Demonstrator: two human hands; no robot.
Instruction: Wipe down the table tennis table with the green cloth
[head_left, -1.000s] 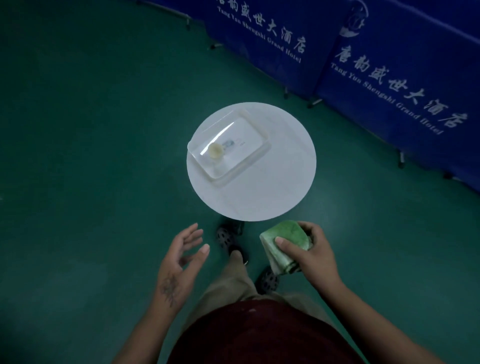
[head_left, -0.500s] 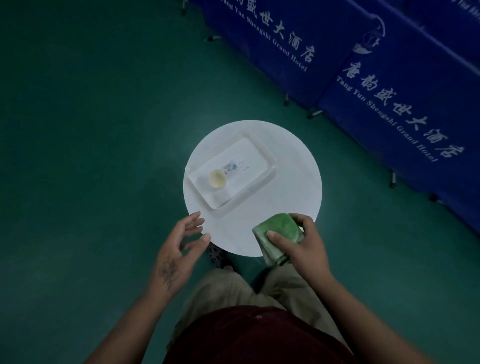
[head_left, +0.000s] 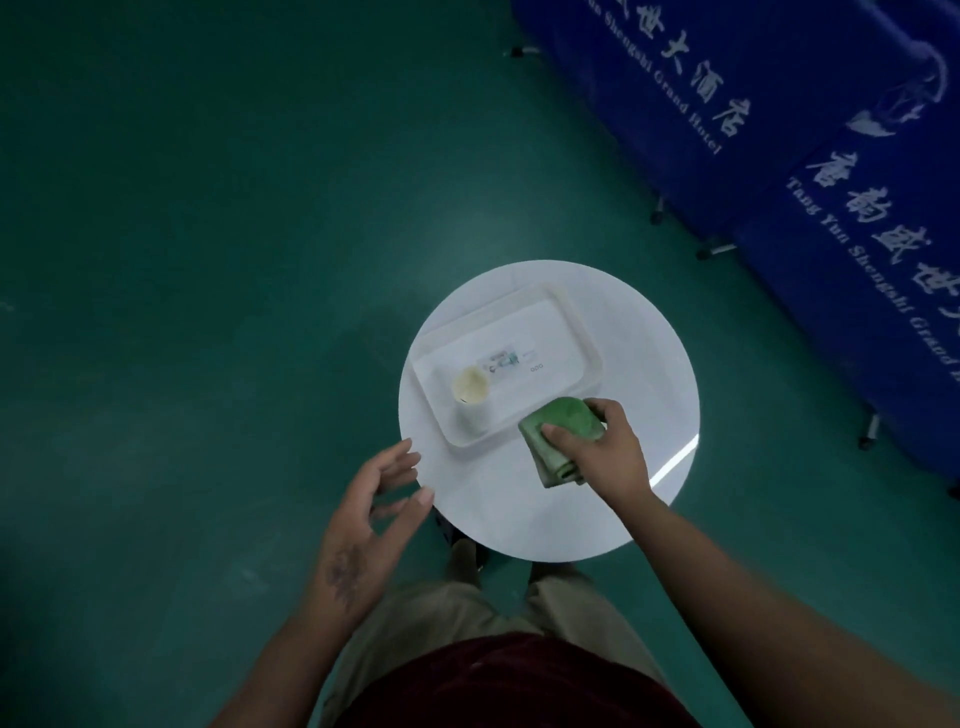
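1. Over the round white counter (head_left: 639, 374), at the near right corner of the tray (head_left: 587, 353), the green cloth (head_left: 563, 423) is held folded in the right hand (head_left: 608, 452). Its fingers (head_left: 597, 408) and thumb are curled round the wad. Whether the cloth rests on the counter or hangs just above it cannot be told.
2. The left hand (head_left: 369, 514) is held at the counter's near edge, with its fingers spread and relaxed and nothing in it.
3. No table tennis table is to be seen; only the green floor (head_left: 208, 260) and blue banners (head_left: 779, 130) surround the counter. The step in hand is therefore judged to be securing the cloth for the carry to that table, with wiping not yet begun.
4. The grasp should be taken round the whole fold. A loose tail hangs below the palm and would best be gathered in, so that nothing drags.
5. The cloth should be lifted straight up and clear of the tray. The cup (head_left: 471, 397) standing at the tray's left end looks light and could be tipped if the tray were caught.
6. The free hand could be used to refold the cloth into a flat pad, which is likely to wipe a broad surface more evenly than a wad.
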